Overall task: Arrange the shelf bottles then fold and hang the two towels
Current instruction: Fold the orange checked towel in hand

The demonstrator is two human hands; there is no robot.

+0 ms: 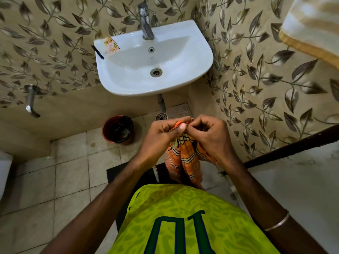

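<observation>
White sink [198, 57] – steel tap [145, 22]; red bucket [118, 129] on floor.

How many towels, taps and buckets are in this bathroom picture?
Towels: 2, the orange checked towel pinched by the left hand and the right hand, and the cream towel hanging at the top right.
Taps: 2, the sink tap and the wall tap.
Buckets: 1, the red bucket.
Total: 5
</observation>
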